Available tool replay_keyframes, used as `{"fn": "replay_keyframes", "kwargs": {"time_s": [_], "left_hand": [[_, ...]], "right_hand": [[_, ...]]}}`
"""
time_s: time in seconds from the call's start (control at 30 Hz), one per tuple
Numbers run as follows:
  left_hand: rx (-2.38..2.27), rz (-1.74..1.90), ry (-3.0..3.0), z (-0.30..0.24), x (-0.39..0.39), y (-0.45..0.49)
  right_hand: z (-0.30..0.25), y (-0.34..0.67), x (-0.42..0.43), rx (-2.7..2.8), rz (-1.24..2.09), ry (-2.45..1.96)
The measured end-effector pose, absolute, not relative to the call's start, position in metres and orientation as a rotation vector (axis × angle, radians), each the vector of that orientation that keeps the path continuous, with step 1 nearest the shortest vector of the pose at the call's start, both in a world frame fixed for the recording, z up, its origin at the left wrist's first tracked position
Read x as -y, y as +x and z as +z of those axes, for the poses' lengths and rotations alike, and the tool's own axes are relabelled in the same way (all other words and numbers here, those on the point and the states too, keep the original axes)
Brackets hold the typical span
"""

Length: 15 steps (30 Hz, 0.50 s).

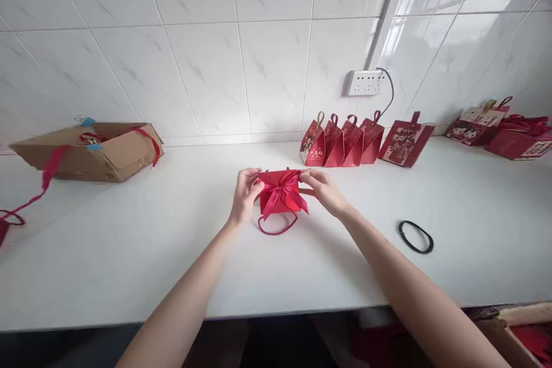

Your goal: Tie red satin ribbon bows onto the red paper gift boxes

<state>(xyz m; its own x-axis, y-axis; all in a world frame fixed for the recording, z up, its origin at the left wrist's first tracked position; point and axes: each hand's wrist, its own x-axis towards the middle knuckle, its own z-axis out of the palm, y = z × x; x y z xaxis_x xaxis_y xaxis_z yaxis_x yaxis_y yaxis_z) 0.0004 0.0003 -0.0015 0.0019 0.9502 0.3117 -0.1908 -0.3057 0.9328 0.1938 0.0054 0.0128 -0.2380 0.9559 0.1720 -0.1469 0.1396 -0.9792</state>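
Note:
A small red gift box (267, 206) with a dark-red ribbon bow (281, 188) tied across its front is in the middle of the white table. My left hand (246, 192) grips its left side, thumb on the front near the ribbon. At the upper right corner, my right hand (321, 188) pinches the box edge by the ribbon, its other fingers behind. A twisted red cord handle (278, 233) loops out below the box, toward me. Whether the box rests on the table or is slightly raised, I cannot tell.
Several red gift boxes (334, 144) stand along the tiled wall, with more boxes (517, 135) at far right. A cardboard box (116, 158) holding red ribbon (54, 167) sits left. A black ring-shaped band (416, 237) lies right. An open carton (504, 339) is below the table edge.

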Motion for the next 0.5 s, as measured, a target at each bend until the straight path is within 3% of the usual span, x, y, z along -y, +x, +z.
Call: {"fn": "replay_keyframes", "kwargs": {"time_s": [0.5], "left_hand": [[-0.934, 1.531, 1.326, -0.0033, -0.0033, 0.0004]], "right_hand": [[0.0104, 0.1971, -0.0085, 1.417, 1.316, -0.798]]}}
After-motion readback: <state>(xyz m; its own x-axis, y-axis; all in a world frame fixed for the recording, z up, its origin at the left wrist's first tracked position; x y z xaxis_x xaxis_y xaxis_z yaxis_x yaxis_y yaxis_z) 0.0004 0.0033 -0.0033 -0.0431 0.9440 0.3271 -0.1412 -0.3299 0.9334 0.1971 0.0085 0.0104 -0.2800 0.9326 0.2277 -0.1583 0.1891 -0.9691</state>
